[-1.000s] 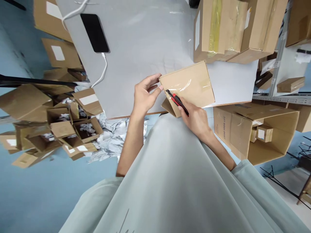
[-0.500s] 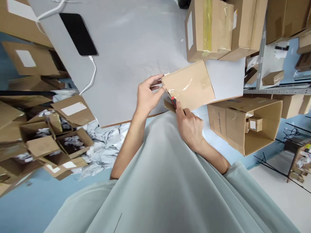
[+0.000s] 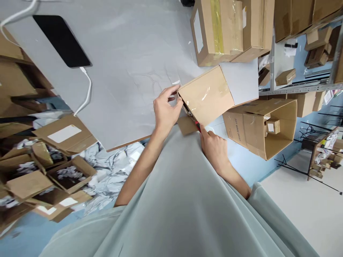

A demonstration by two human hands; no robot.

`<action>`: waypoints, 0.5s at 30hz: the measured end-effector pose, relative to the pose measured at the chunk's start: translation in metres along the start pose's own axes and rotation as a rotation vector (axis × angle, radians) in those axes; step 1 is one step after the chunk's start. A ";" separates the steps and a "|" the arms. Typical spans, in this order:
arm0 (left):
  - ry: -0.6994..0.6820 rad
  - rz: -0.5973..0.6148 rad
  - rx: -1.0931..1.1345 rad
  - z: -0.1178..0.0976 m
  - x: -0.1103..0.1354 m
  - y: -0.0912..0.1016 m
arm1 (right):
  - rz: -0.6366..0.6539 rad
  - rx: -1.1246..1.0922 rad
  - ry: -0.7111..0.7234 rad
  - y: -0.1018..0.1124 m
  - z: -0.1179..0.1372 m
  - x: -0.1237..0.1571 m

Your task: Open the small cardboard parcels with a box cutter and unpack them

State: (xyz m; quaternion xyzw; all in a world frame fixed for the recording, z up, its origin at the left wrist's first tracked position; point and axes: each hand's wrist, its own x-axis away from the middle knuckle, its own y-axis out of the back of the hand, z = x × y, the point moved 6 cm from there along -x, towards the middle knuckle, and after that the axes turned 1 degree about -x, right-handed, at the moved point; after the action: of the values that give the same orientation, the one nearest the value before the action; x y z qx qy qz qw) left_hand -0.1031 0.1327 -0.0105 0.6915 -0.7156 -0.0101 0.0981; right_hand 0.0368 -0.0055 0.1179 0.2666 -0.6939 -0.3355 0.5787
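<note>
Carton (image 3: 207,96) just right of frame centre, on tabletop (image 3: 134,43) | left hand (image 3: 167,109): fingers touching carton's left corner, cannot tell if clamped | right hand (image 3: 214,146): fingers clamped on red cutter (image 3: 197,125)

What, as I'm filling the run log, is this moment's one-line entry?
left grip: at box corner | right grip: holding red cutter | cutter: at box edge | phone: on table, cabled
</note>
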 end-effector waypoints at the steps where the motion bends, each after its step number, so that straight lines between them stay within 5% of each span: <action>1: -0.005 -0.004 0.004 0.000 -0.001 0.001 | -0.061 -0.057 0.000 0.003 -0.005 0.007; 6: -0.010 -0.020 -0.006 -0.002 -0.002 0.003 | -0.499 -0.468 -0.044 0.027 -0.065 0.011; 10: 0.019 -0.074 -0.046 -0.007 0.000 0.002 | -0.811 -0.726 -0.216 0.014 -0.160 -0.065; 15: 0.083 -0.112 -0.104 -0.008 0.011 0.008 | -0.553 -0.822 -0.323 -0.040 -0.235 -0.204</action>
State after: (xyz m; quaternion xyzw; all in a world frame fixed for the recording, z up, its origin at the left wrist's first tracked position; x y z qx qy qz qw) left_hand -0.1097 0.1228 -0.0003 0.7244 -0.6695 -0.0240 0.1627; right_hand 0.3053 0.0867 -0.0153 0.1357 -0.4890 -0.7575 0.4107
